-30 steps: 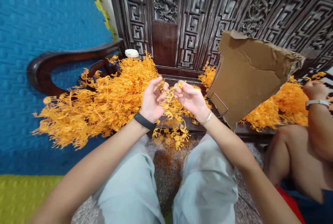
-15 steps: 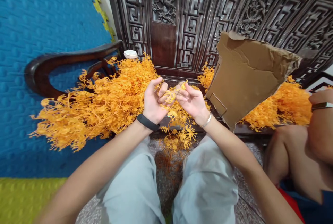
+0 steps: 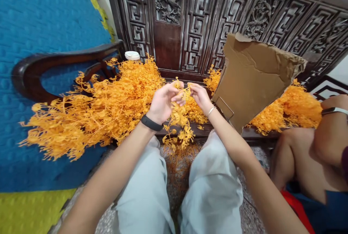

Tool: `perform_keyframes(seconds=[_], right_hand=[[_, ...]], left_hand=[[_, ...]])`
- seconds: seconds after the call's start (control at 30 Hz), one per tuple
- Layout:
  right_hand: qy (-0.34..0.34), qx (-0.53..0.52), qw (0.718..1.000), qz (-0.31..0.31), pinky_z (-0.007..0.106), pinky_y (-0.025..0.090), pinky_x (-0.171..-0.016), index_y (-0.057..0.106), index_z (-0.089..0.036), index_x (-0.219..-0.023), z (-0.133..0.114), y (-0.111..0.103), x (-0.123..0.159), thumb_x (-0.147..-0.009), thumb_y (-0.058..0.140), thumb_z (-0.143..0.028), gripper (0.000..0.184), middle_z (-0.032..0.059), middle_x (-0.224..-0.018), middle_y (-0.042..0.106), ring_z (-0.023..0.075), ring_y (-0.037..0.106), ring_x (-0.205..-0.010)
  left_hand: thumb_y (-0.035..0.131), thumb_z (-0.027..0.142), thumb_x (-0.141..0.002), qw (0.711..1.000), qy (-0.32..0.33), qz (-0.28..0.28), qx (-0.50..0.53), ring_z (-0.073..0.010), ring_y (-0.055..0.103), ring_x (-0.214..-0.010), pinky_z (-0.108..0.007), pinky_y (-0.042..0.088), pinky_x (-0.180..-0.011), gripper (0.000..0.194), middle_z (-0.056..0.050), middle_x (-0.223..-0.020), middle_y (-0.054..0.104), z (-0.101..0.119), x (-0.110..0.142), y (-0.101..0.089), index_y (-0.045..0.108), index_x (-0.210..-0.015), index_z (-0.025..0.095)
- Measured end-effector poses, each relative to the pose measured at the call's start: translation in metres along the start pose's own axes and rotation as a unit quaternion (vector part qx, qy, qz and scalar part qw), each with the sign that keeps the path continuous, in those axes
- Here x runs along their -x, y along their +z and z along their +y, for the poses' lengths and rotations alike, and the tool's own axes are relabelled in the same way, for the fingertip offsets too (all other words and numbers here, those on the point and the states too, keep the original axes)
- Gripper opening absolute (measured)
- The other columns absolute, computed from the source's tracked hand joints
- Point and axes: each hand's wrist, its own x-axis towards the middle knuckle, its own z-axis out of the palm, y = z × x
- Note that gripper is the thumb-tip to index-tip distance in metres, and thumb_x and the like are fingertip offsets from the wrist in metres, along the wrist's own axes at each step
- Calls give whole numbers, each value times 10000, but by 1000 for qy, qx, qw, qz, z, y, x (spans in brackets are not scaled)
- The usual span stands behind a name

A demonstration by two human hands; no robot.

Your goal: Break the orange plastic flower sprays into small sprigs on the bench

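Note:
Between my two hands is an orange plastic flower sprig (image 3: pixel 179 118), its curly blossoms dangling below my fingers over the bench edge. My left hand (image 3: pixel 162 102), with a black band at the wrist, has its fingers curled around the upper part of the sprig. Thumb and fingers of my right hand (image 3: pixel 199 96) pinch a small piece at its top end. A big heap of orange plastic flower sprigs (image 3: pixel 103 110) lies to the left of my left hand. More orange bits lie on the bench behind the hands.
A brown cardboard piece (image 3: pixel 255 78) leans upright on the dark carved bench (image 3: pixel 167 47). Behind it lies another orange heap (image 3: pixel 296 109). A white round lid (image 3: pixel 132 55) stands behind the left heap. At the right, a person's bare knee (image 3: pixel 289 141) is close by.
My hands have moved slightly apart, the right one drawing back to the right. The sprig's top now sits higher between them. The view has shifted a little.

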Motion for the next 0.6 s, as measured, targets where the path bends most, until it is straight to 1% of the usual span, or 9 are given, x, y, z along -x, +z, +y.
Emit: perform_keyframes(seconds=[0.07, 0.17, 0.27, 0.33, 0.4, 0.43, 0.47, 0.53, 0.6], right_hand=[[34, 35, 998, 46, 189, 421, -569, 597, -127, -812, 10, -8, -6, -731, 514, -74, 128, -41, -566, 541, 46, 466, -489], [56, 71, 992, 89, 185, 425, -545, 579, -135, -977, 17, -19, -9, -733, 480, -29, 284, -60, -530, 547, 47, 468, -440], [64, 97, 988, 104, 185, 438, -543, 503, -169, -1168, 15, -30, -9, -728, 467, -7, 470, -73, -540, 569, 49, 473, -419], [73, 115, 986, 96, 181, 442, -545, 512, -162, -1156, 12, -34, -7, -737, 470, -8, 449, -62, -568, 590, 46, 485, -425], [83, 130, 987, 43, 180, 453, -558, 569, -137, -1042, 9, -33, -2, -786, 478, -65, 281, -24, -625, 623, 45, 515, -458], [84, 137, 987, -5, 183, 460, -567, 592, -127, -972, 7, -31, 1, -824, 480, -134, 186, 2, -658, 638, 50, 536, -485], [84, 147, 983, -65, 191, 467, -577, 606, -121, -914, 5, -28, 6, -859, 475, -228, 179, 27, -689, 649, 61, 559, -517], [77, 181, 959, -204, 216, 478, -598, 621, -124, -856, 0, -19, 18, -873, 444, -435, 358, 58, -723, 657, 91, 592, -579], [61, 228, 916, -325, 241, 477, -614, 624, -139, -822, -4, -9, 32, -832, 438, -558, 458, 53, -712, 651, 112, 601, -614]], left_hand=[[468, 192, -775, 998, -8, 4, -59, -61, 327, -402, -190, 337, -466, 129, 69, -423, 285, -6, -3, -7, 588, -745, 155], [573, 255, -757, 983, -21, 5, -180, -43, 305, -428, -180, 290, -459, 131, 67, -467, 335, -14, -3, -16, 629, -761, 137], [658, 324, -703, 954, -46, -26, -294, -37, 291, -454, -194, 219, -447, 201, 49, -515, 420, -20, -2, -26, 660, -743, 127], [689, 354, -666, 936, -54, -41, -345, -44, 302, -467, -209, 188, -450, 247, 41, -529, 454, -24, 0, -31, 678, -762, 127], [698, 361, -647, 917, -58, -42, -393, -50, 278, -458, -221, 163, -454, 270, 57, -483, 399, -26, 1, -37, 693, -780, 126], [693, 357, -650, 905, -60, -42, -419, -51, 258, -450, -225, 151, -455, 264, 68, -458, 350, -26, 1, -39, 698, -779, 126], [687, 346, -654, 892, -61, -41, -446, -52, 241, -443, -229, 143, -456, 248, 76, -444, 309, -27, 2, -42, 701, -768, 126], [674, 318, -658, 870, -61, -41, -487, -54, 229, -434, -232, 138, -456, 207, 82, -437, 278, -27, 3, -46, 697, -740, 129], [664, 296, -652, 861, -54, -42, -504, -56, 248, -435, -231, 154, -455, 172, 75, -446, 328, -27, 3, -51, 679, -700, 132]])
